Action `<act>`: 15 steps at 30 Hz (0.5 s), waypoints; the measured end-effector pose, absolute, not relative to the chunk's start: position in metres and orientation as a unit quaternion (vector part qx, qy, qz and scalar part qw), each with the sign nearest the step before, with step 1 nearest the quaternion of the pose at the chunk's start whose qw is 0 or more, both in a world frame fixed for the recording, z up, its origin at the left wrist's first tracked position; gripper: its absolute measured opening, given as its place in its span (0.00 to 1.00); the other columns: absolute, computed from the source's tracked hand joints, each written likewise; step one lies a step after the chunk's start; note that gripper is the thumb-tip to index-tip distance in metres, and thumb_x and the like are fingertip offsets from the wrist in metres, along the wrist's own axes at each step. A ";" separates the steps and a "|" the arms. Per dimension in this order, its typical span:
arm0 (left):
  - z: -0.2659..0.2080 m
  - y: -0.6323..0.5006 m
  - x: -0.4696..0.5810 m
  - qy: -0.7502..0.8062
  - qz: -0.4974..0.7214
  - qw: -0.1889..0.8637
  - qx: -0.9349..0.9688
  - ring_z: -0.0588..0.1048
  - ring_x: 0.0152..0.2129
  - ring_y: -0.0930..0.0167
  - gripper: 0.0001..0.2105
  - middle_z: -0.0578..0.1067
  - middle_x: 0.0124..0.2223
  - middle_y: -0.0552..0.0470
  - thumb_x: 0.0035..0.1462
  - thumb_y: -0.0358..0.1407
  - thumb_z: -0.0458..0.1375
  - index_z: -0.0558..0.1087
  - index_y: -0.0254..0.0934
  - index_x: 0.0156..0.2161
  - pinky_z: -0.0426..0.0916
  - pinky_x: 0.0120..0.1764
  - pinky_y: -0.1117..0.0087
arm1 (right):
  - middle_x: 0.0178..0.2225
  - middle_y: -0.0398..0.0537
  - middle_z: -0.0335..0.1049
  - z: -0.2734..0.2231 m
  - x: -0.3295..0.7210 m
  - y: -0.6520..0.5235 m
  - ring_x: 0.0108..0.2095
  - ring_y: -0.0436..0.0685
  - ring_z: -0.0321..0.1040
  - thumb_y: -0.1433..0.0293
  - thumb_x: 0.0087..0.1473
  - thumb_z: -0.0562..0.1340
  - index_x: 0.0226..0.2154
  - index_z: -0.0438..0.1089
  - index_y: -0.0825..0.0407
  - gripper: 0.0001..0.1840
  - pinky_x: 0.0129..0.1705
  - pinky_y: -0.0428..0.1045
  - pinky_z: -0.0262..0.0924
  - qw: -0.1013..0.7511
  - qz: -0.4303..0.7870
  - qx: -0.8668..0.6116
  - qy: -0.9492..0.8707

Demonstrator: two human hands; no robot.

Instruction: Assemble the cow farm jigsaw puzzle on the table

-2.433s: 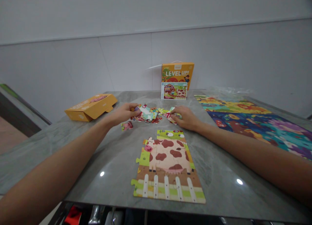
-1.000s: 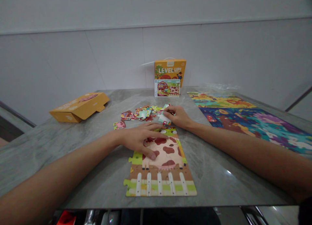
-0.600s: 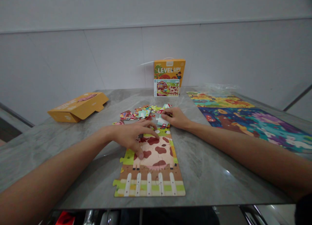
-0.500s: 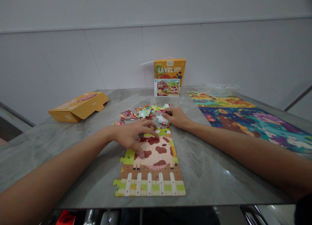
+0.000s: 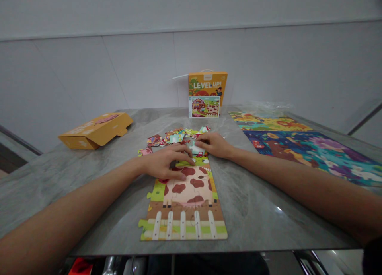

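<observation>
A partly joined jigsaw puzzle with a spotted cow and a white fence lies flat in front of me. My left hand rests over its upper left part, palm down, fingers apart and holding nothing. At the puzzle's top edge, my right hand has its fingers closed on a pale blue puzzle piece with a small red vehicle on it. That piece sits right against the joined part; whether it is locked in I cannot tell. Loose puzzle pieces lie heaped just beyond both hands.
A picture card leans on an upright orange box at the back. On the left lies an open yellow box. Two finished puzzles, one yellow and one dark blue, lie on the right of the grey table.
My right hand has brought the pale blue piece down flat against the puzzle's top edge. My left hand has shifted slightly, its thumb moving up and right over the cow.
</observation>
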State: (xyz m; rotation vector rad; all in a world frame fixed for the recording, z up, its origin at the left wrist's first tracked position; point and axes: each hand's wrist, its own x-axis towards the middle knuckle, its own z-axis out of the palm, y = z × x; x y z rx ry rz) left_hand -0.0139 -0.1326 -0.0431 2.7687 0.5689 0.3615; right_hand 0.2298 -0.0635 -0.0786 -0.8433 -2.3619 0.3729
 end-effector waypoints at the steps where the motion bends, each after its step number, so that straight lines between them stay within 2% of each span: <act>1: -0.043 -0.133 -0.014 0.198 0.126 0.144 0.961 0.70 0.52 0.60 0.20 0.71 0.54 0.42 0.57 0.45 0.64 0.74 0.39 0.52 0.64 0.57 0.56 | 0.26 0.46 0.73 -0.079 0.230 -0.063 0.27 0.51 0.62 0.66 0.59 0.59 0.30 0.76 0.55 0.13 0.31 0.46 0.50 0.292 0.131 -0.321 -0.891; 7: -0.044 -0.133 -0.014 0.190 0.138 0.126 0.964 0.71 0.51 0.59 0.20 0.72 0.54 0.41 0.58 0.45 0.63 0.75 0.38 0.52 0.65 0.56 0.55 | 0.31 0.49 0.77 -0.077 0.229 -0.064 0.32 0.54 0.67 0.69 0.59 0.61 0.31 0.78 0.53 0.10 0.37 0.48 0.55 0.291 0.088 -0.316 -0.899; 12: -0.046 -0.130 -0.013 0.158 0.139 0.096 0.973 0.66 0.58 0.55 0.20 0.70 0.61 0.41 0.59 0.45 0.62 0.74 0.38 0.54 0.58 0.61 0.49 | 0.31 0.50 0.75 -0.076 0.228 -0.064 0.34 0.54 0.67 0.69 0.59 0.62 0.33 0.79 0.54 0.09 0.40 0.49 0.57 0.286 0.083 -0.302 -0.905; 15: -0.047 -0.129 -0.013 0.164 0.130 0.106 0.972 0.65 0.59 0.56 0.21 0.70 0.61 0.43 0.59 0.45 0.61 0.73 0.40 0.55 0.56 0.62 0.48 | 0.32 0.51 0.74 -0.077 0.228 -0.063 0.35 0.55 0.67 0.69 0.60 0.61 0.34 0.79 0.55 0.10 0.41 0.49 0.57 0.270 0.076 -0.304 -0.910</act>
